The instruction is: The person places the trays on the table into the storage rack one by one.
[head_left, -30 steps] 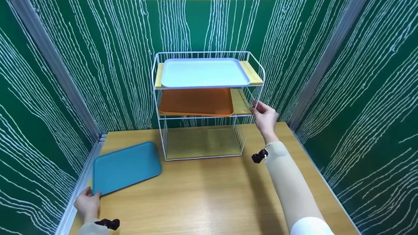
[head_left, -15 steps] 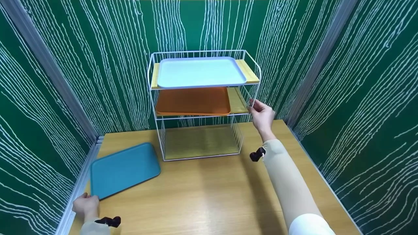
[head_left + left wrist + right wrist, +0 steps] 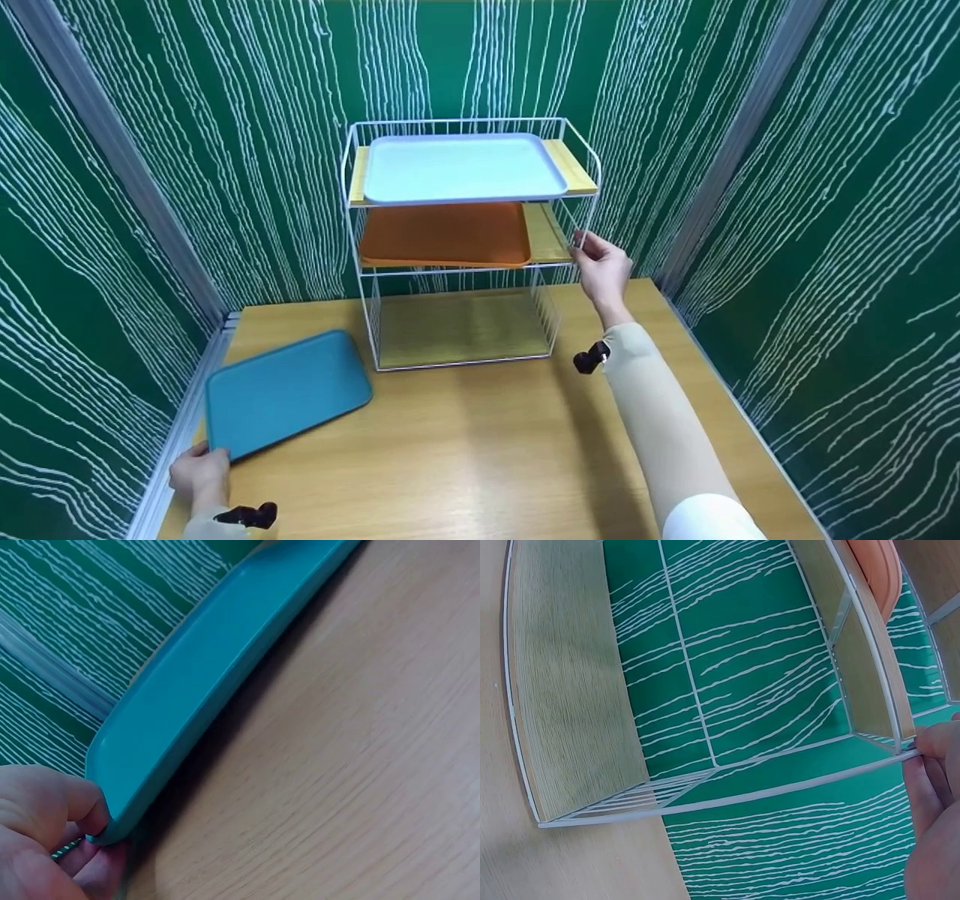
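Note:
At the lower left of the head view, my left hand (image 3: 201, 475) pinches the near corner of a teal tray (image 3: 285, 394). The left wrist view has this tray (image 3: 180, 697) slanting over the table with a dark shadow under its edge, thumb on top of the corner and fingers beneath. My right hand (image 3: 604, 271) grips the right front upright of a white wire shelf rack (image 3: 365, 315), level with its middle shelf. Up close in the right wrist view, the fingertips (image 3: 924, 741) pinch the white wire frame (image 3: 780, 791) where the wooden shelf ends.
A pale blue tray (image 3: 465, 169) lies on the rack's top shelf and an orange tray (image 3: 446, 234) on its middle one, towards the left. The bottom shelf (image 3: 465, 326) is bare wood. Green walls (image 3: 262, 150) with white lines enclose the wooden table (image 3: 420, 465).
The teal tray's near corner and my left hand have shifted slightly towards me and left. My right hand keeps its grip on the rack. The head view has tilted a little.

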`<action>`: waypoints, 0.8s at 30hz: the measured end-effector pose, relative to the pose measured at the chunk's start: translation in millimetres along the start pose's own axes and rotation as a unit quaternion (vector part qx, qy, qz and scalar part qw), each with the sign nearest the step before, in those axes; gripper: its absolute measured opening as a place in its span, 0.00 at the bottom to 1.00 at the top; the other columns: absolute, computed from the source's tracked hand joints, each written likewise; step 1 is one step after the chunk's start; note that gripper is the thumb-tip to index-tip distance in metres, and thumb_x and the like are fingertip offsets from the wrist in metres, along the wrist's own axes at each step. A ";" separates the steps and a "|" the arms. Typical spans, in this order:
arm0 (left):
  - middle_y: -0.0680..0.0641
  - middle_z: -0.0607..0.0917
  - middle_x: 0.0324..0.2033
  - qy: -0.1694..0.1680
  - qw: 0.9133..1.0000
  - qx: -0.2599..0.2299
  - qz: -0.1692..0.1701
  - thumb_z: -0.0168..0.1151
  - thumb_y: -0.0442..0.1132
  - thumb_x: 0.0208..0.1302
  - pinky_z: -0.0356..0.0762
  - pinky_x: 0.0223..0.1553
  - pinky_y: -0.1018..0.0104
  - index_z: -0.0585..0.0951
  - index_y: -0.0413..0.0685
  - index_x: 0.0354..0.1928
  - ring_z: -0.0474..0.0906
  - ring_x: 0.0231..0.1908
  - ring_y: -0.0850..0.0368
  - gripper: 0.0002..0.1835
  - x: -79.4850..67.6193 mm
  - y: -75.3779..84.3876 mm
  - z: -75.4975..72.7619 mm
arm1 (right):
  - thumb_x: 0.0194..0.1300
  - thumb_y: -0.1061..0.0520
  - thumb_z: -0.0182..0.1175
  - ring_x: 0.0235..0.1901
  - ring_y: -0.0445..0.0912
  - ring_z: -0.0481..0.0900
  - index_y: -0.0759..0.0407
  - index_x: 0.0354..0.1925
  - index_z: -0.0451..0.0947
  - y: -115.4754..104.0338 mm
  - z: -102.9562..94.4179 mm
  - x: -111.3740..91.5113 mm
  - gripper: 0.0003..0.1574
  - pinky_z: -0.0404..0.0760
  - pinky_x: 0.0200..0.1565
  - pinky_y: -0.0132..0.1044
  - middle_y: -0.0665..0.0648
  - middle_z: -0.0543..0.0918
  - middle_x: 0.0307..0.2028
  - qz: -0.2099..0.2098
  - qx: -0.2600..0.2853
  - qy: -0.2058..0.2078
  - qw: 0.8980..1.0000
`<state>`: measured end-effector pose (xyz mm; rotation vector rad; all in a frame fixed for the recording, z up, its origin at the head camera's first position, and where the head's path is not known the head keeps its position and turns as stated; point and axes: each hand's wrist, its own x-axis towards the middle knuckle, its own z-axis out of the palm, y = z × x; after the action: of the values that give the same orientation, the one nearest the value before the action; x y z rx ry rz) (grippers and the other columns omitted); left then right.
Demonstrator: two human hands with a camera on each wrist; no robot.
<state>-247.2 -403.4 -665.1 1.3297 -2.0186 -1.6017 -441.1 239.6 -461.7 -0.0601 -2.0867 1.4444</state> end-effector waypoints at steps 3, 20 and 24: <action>0.29 0.76 0.69 0.004 1.000 -0.030 0.005 0.64 0.27 0.64 0.69 0.73 0.48 0.75 0.32 0.72 0.70 0.69 0.37 0.32 -0.1 -0.4 0.7 | 0.71 0.64 0.71 0.49 0.45 0.89 0.57 0.57 0.90 -0.1 -0.6 -0.3 0.18 0.86 0.50 0.30 0.57 0.92 0.50 0.003 0.000 -0.003 1.000; 0.60 0.82 0.40 -0.065 0.987 -0.150 -0.008 0.63 0.27 0.67 0.89 0.38 0.69 0.75 0.36 0.73 0.81 0.32 0.74 0.30 1.6 7.0 -17.6 | 0.69 0.64 0.72 0.45 0.41 0.89 0.57 0.55 0.91 2.3 1.6 1.4 0.17 0.83 0.45 0.24 0.57 0.93 0.46 -0.013 -0.003 0.011 1.000; 0.54 0.82 0.52 -0.085 0.984 -0.153 -0.027 0.63 0.29 0.70 0.89 0.44 0.69 0.74 0.39 0.75 0.83 0.33 0.73 0.31 2.7 6.8 -24.3 | 0.70 0.62 0.72 0.46 0.41 0.89 0.55 0.56 0.91 2.7 1.6 1.1 0.17 0.84 0.47 0.25 0.56 0.93 0.47 -0.008 -0.004 0.010 1.000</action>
<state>-236.0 -421.3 -651.1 1.1765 -1.7424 -2.0136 -443.5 239.7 -463.9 -0.0610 -2.0729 1.4215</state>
